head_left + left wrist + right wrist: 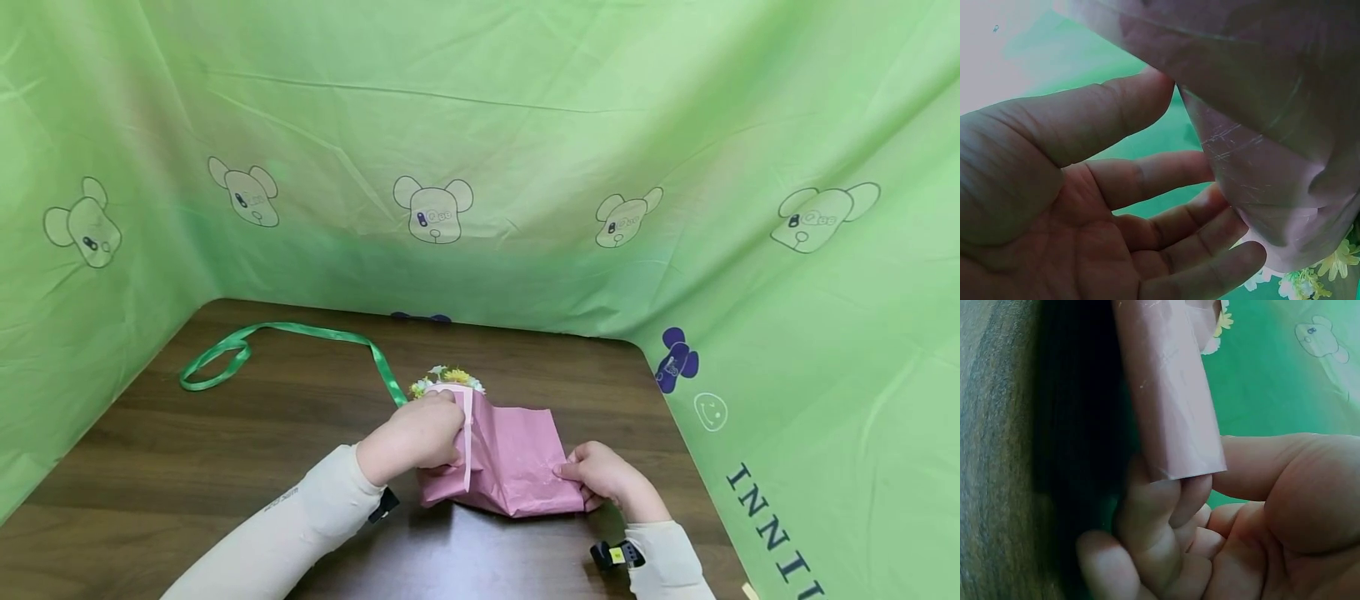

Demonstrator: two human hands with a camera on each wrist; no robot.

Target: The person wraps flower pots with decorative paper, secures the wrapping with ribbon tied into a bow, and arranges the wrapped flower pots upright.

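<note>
Left hand (422, 429): we see it pinch the pink paper (522, 454) at left
Right hand (606, 477): pinching the paper's right end
Flowers (455, 376): beyond its left

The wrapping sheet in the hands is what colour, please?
The wrapping sheet is dusty pink, clearest in the head view.

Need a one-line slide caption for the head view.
Left grip and right grip hold pink paper, flowers showing past its far edge, green ribbon trailing across a brown table.
</note>
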